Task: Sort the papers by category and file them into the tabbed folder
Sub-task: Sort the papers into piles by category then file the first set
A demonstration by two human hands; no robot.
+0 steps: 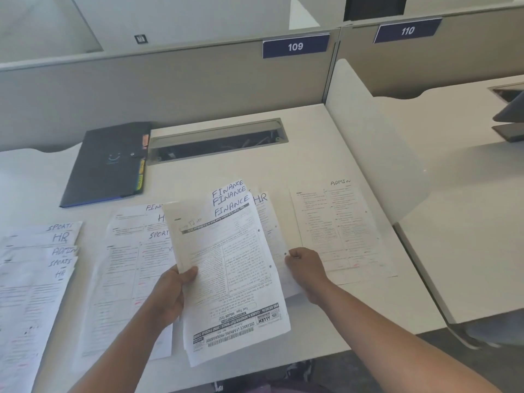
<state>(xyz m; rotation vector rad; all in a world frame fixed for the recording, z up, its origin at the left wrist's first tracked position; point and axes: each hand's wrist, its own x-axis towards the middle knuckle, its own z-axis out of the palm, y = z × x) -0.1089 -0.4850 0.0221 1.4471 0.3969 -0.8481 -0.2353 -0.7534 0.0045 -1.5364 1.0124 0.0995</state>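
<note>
Your left hand grips three sheets headed FINANCE, held above the worktop, the front one printed ALLEN DISTANCE LEARNING PROGRAMME; your right hand pinches the HR sheet behind them. One ADMIN sheet lies right, and piles marked SPORTS, HR and ADMIN lie left. The closed folder sits far left below signs 109 and 110.

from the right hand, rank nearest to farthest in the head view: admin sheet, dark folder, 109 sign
1. admin sheet, just right of the right hand
2. dark folder, far-left on the desk
3. 109 sign, up on the partition
</note>
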